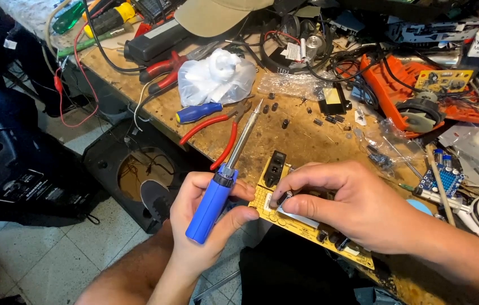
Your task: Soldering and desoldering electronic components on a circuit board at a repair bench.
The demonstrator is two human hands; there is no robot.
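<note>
My left hand (205,217) grips a soldering iron by its blue handle (210,206), with the metal tip (249,127) pointing up and away over the bench. My right hand (346,203) rests on a yellow circuit board (267,206) at the bench's near edge, with thumb and forefinger pinching a small component against it. A black part (275,168) stands on the board just beyond my fingers. Most of the board is hidden under my right hand.
Red-handled pliers (222,127), a blue-and-yellow screwdriver (198,112) and a white plastic bag (217,76) lie behind the iron. An opened orange device (414,101), small blue boards (440,178), loose capacitors and cables crowd the right. A black speaker cabinet (138,169) stands on the floor at left.
</note>
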